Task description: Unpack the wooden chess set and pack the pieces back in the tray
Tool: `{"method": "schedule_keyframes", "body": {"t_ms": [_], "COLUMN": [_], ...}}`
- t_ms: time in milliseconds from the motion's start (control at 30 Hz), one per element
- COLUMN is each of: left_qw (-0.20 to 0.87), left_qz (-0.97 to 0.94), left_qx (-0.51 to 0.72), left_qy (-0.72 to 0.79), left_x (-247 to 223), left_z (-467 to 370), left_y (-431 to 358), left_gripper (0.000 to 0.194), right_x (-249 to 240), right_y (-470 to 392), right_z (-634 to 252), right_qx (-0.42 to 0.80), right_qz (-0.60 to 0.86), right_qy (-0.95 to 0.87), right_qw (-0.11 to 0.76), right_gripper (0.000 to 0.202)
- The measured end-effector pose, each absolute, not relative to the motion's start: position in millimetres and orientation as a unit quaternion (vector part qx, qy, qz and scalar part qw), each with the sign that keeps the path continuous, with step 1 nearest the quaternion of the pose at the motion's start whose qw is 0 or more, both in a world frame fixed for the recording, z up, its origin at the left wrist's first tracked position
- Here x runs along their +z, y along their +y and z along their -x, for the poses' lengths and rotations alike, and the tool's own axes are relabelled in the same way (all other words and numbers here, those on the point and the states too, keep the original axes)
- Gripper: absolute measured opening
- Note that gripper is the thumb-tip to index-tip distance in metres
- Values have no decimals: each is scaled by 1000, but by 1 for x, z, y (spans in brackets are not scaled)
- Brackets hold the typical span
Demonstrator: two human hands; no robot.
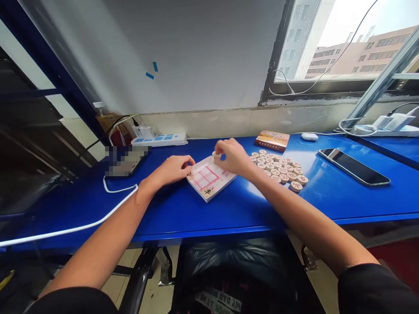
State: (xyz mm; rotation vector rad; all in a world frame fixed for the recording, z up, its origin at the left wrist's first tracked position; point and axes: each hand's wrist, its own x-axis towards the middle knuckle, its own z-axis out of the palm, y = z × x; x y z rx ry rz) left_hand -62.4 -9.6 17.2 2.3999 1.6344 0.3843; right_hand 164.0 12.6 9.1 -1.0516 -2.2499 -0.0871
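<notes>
A small white board with red grid lines (209,179) lies on the blue table (229,209). My left hand (173,168) rests at its left corner, fingers on a round wooden chess piece (190,175). My right hand (233,156) hovers over the board's far edge, pinching another round piece (215,154) between its fingertips. One more piece (208,191) sits at the board's near corner. Several round wooden pieces (280,168) lie in rows just right of my right hand.
A brown box (272,140) sits behind the pieces, a phone (353,166) to the right, a white mouse (309,136) and a power strip (159,139) along the wall. A white cable (78,227) runs across the left of the table.
</notes>
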Motion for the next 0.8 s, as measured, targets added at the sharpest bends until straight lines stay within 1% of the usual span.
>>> {"method": "schedule_keyframes", "body": {"t_ms": [100,200,267,333,433,500,567,667,733,800], "left_qw": [125,139,140,141,165,196,222,230,220,197], "left_qz": [-822,-818,-813,-814,-817,-811,-804,-802,-808,-816], "left_qx": [122,130,137,141,152,158,157,155,154,152], "left_qy": [543,543,548,546,531,529,530,529,524,522], "left_x": [18,18,18,17,16,16,16,15,15,16], "left_z": [63,63,64,64,65,66,67,69,71,73], "left_y": [-12,-13,-12,-10,-7,-6,-5,-3,-2,-2], "left_gripper": [27,28,29,30,31,33,35,36,35,35], "right_x": [6,6,8,10,6,0,-5,-6,-2,5], "right_y": [35,35,20,0,-23,-29,-29,-27,-27,-27], "right_z": [-183,-183,-168,-146,-117,-108,-105,-106,-107,-111], "right_qx": [-58,-68,-90,-103,-59,-22,5,15,4,-9], "right_qz": [511,554,536,473,357,316,303,305,310,322], "right_qy": [-805,-785,-790,-823,-901,-925,-931,-931,-929,-919], "right_qw": [295,269,284,297,238,209,202,202,204,226], "right_gripper": [16,16,19,21,18,17,16,16,15,12]}}
